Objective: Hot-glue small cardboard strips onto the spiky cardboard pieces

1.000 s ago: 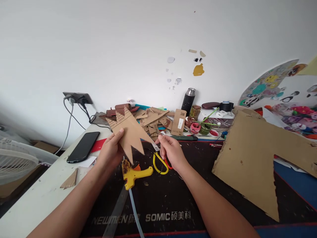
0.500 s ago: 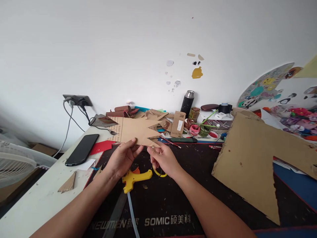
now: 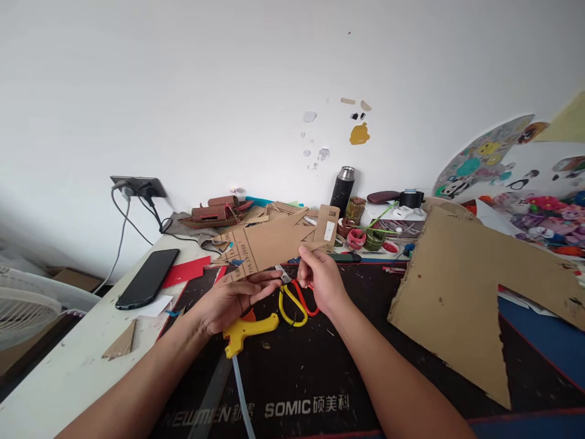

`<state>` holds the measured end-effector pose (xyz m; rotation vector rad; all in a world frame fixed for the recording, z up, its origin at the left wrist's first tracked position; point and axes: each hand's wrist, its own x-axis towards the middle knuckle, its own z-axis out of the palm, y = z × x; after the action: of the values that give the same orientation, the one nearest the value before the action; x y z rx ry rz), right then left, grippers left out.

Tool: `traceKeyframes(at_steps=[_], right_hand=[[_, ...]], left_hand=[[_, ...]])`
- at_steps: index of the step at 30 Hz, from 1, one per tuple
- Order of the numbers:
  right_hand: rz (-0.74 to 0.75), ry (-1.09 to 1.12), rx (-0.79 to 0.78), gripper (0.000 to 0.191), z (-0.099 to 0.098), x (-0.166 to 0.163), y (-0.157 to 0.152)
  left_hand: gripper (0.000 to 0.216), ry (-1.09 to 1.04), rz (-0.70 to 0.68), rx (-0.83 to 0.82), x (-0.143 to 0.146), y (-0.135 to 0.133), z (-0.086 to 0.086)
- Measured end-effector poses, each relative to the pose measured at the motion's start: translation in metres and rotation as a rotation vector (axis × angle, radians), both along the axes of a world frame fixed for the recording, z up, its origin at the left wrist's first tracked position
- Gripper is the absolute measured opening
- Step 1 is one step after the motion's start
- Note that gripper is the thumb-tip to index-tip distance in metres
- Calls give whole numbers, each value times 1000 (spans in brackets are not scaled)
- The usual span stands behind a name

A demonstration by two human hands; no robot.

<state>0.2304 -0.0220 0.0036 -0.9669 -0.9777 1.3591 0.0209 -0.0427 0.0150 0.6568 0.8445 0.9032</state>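
Note:
A cut cardboard piece (image 3: pixel 274 241) with pointed notches at both ends and printed dark lines is held up over the desk mat. My right hand (image 3: pixel 322 277) pinches its right end between thumb and fingers. My left hand (image 3: pixel 233 299) lies just below its lower left edge, fingers stretched out to the right; whether it touches the cardboard I cannot tell. Scissors (image 3: pixel 292 305) with one yellow and one red handle lie between my hands, partly behind the right fingers. Nearest my left wrist is a yellow hot glue gun (image 3: pixel 249 332) with a glue stick trailing from it.
A large cardboard sheet (image 3: pixel 448 292) covers the mat's right side. At left are a phone (image 3: pixel 148 277), red paper (image 3: pixel 187 271) and a fan (image 3: pixel 30 302). Along the wall stand a black thermos (image 3: pixel 342 192), paint jars (image 3: pixel 356 239) and cardboard scraps. A steel ruler (image 3: pixel 212 393) lies in front.
The cardboard piece has tilted and turned, its right end now in my right hand's pinch. My left hand has let go and dropped lower. More of the scissors shows.

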Motion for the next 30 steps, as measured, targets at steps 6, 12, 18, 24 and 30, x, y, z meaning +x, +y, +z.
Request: traceKeyframes(at_steps=[6, 12, 18, 24, 30], right_hand=[[18, 89, -30, 55, 6, 10, 4], [126, -14, -7, 51, -1, 2, -1], [167, -235, 56, 50, -5, -3, -5], [149, -182, 31, 55, -12, -10, 0], [119, -153, 134, 47, 7, -23, 11]], left_hand=[[28, 86, 234, -12, -19, 17, 7], [45, 199, 213, 202, -31, 17, 9], [49, 547, -9, 283, -21, 2, 25], [56, 507, -51, 328, -16, 14, 30], [61, 525, -43, 444, -16, 34, 44]])
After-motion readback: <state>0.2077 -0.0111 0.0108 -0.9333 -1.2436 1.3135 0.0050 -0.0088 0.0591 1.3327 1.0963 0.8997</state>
